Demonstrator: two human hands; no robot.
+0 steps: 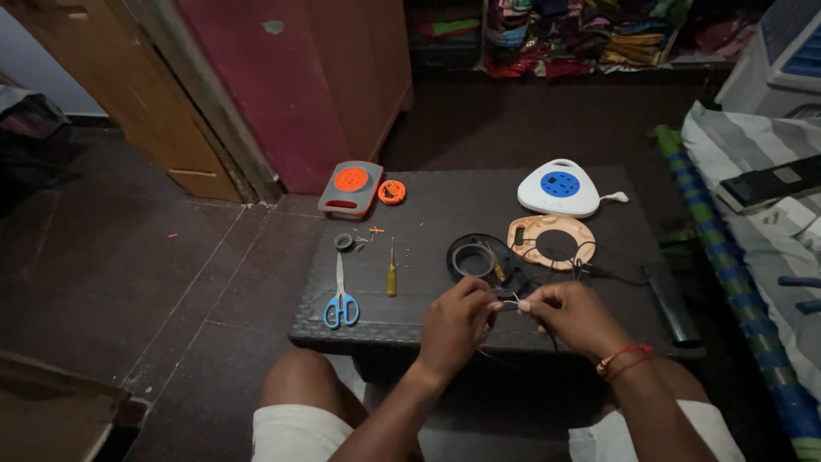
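From the head view, your left hand point(455, 321) and right hand point(571, 315) meet at the table's point(428, 214) six o'clock edge, fingers pinched shut on thin wire ends point(510, 303) — tiny and dim. Pull too hard and a strand may snap, or poke your finger. The black reel point(475, 257) at twelve o'clock could get tugged along. The scissors point(341, 301) lie at nine o'clock — mind your elbow.

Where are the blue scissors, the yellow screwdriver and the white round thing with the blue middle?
blue scissors point(341, 301): head view, at the pivot just above the blue handles.
yellow screwdriver point(392, 280): head view, on the yellow handle.
white round thing point(560, 186): head view, on its blue middle.
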